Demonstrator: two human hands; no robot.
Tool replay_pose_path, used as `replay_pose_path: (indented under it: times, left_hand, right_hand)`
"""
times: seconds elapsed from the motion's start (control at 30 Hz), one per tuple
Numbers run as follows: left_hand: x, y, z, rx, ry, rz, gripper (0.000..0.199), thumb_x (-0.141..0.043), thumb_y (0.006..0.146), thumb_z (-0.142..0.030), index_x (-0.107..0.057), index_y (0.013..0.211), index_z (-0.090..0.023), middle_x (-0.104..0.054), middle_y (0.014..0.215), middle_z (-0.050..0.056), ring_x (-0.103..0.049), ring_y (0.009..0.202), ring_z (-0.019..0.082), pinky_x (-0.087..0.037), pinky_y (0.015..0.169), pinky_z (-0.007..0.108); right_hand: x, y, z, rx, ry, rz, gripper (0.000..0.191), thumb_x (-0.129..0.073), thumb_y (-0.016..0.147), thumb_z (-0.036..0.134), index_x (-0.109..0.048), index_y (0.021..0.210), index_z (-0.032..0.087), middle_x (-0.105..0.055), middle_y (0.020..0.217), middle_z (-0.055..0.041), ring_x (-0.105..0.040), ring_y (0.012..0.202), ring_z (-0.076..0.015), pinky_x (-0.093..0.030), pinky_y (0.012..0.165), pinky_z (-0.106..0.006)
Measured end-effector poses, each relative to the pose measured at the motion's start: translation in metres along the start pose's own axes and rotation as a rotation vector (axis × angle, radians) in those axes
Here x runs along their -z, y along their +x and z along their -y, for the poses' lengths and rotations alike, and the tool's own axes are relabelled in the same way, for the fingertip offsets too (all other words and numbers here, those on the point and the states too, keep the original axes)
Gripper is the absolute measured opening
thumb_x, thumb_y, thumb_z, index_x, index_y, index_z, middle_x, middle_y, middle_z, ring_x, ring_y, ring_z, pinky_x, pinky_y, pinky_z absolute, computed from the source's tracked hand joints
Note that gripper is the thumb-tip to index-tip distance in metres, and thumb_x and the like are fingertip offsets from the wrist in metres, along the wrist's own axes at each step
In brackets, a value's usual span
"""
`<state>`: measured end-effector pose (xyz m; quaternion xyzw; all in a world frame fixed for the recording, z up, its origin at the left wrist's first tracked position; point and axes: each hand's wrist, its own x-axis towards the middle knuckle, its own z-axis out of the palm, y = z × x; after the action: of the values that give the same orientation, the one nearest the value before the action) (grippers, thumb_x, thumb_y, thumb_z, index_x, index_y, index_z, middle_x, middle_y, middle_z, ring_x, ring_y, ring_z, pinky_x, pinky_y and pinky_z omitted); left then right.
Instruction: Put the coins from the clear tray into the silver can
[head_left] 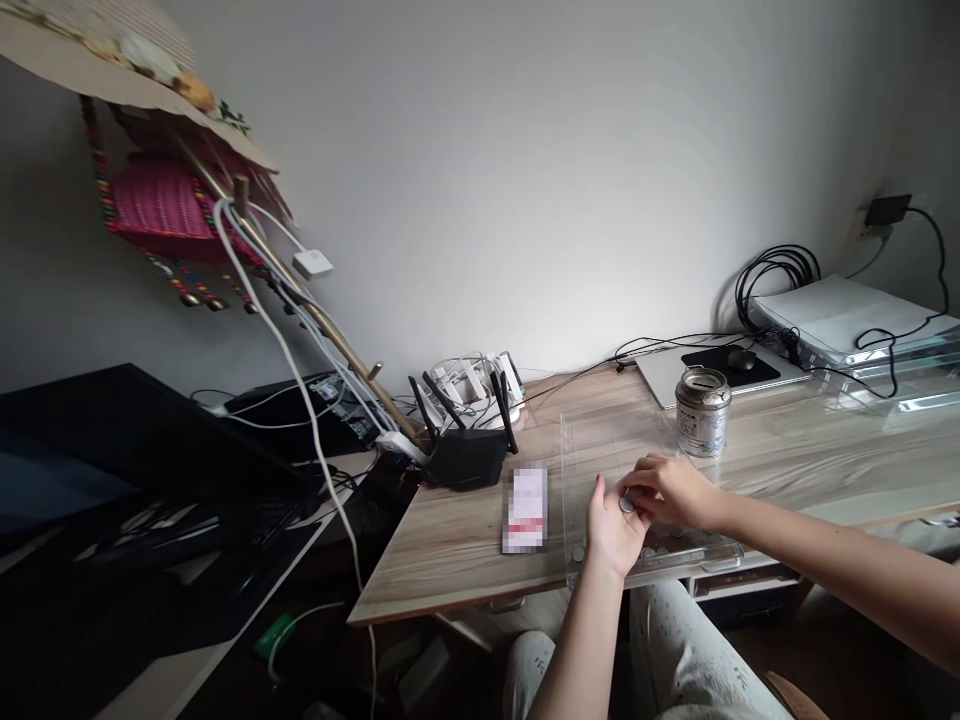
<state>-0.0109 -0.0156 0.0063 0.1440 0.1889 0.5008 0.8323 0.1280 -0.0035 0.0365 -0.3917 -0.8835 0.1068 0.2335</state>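
My left hand (616, 528) is palm up above a clear plastic tray (600, 430), cupped with a silver coin (627, 504) in it. Over that palm, my right hand (667, 488) has its fingers bent and closed by the coin; what lies between its fingertips is hidden. Several loose coins (649, 553) lie in the tray near its front edge, partly covered by my hands and wrists. Just behind my right hand stands a round printed tin (703, 415), upright, beside the tray.
A phone (525, 507) lies left of the tray. Behind it are a black router (466, 455) and a bundle of white cables and adapters (472, 385). At the back right sit a laptop (660, 375), a mouse (741, 359) and stacked clear trays with paper (847, 315). A white cable (300, 370) hangs at left.
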Motion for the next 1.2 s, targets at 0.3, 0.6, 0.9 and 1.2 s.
replay_pose_path:
  times: [0.3, 0.6, 0.9, 1.2]
  left_hand:
    - [0.001, 0.000, -0.002, 0.019, 0.046, -0.071, 0.045, -0.042, 0.084, -0.038, -0.051, 0.114, -0.006, -0.055, 0.118, 0.021, -0.052, 0.110, 0.026, -0.043, 0.089, 0.035]
    - [-0.002, 0.000, -0.002, 0.010, 0.076, -0.099, 0.046, -0.040, 0.084, -0.038, -0.050, 0.117, -0.008, -0.052, 0.122, 0.021, -0.052, 0.111, 0.025, -0.043, 0.090, 0.034]
    - [-0.004, -0.002, -0.002, -0.048, 0.030, -0.057, 0.047, -0.041, 0.082, -0.050, -0.054, 0.113, -0.017, -0.061, 0.106, 0.013, -0.057, 0.100, 0.024, -0.045, 0.083, 0.038]
    - [-0.008, -0.005, -0.001, 0.000, 0.164, -0.022, 0.048, -0.040, 0.081, -0.052, -0.053, 0.116, -0.020, -0.057, 0.114, 0.011, -0.052, 0.107, 0.023, -0.043, 0.085, 0.037]
  right_hand:
    - [0.099, 0.021, -0.084, -0.456, -0.156, -0.475, 0.022, -0.051, 0.075, 0.034, -0.068, 0.083, 0.023, -0.068, 0.079, -0.0017, -0.059, 0.073, -0.0155, -0.040, 0.059, -0.023]
    - [0.125, 0.021, -0.120, -0.617, -0.421, -0.268, 0.021, -0.054, 0.069, 0.032, -0.069, 0.080, 0.023, -0.068, 0.080, -0.0020, -0.059, 0.074, -0.0171, -0.038, 0.055, -0.023]
    - [0.018, -0.001, 0.000, 0.003, -0.179, -0.030, 0.023, -0.048, 0.081, 0.034, -0.065, 0.093, 0.023, -0.064, 0.091, -0.0054, -0.056, 0.080, -0.0171, -0.042, 0.064, -0.025]
    - [0.069, 0.012, -0.039, -0.362, -0.254, -0.321, 0.025, -0.045, 0.082, 0.034, -0.068, 0.086, 0.023, -0.066, 0.082, -0.0042, -0.057, 0.068, -0.0146, -0.039, 0.055, -0.024]
